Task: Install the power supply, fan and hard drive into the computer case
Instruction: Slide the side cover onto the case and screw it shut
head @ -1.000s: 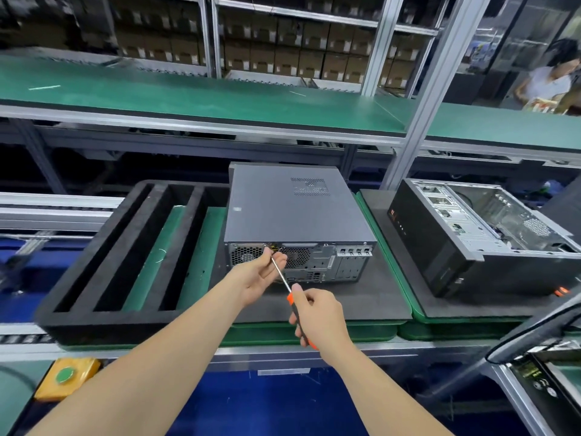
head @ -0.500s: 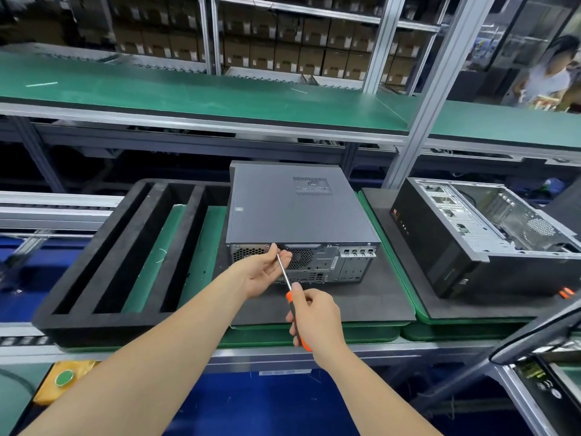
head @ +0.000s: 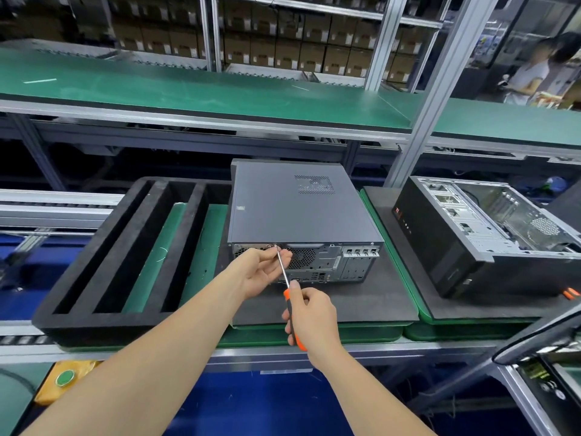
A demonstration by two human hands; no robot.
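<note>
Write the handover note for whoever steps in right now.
Right hand grips the screwdriver handle; left hand curls round its shaft near the tip.
Tip sits at the top rear edge of the closed grey case.
Done: cover on.
Left: finish fastening at that spot; tightness cannot be told.
Open black case stands at right.

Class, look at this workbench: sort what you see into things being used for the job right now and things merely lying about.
In use: grey computer case; screwdriver, gripped by the right hand, its tip steadied by the left hand at the case's back panel.
Lying about: open black case; black foam tray; yellow button box; cardboard boxes on the shelves.
</note>
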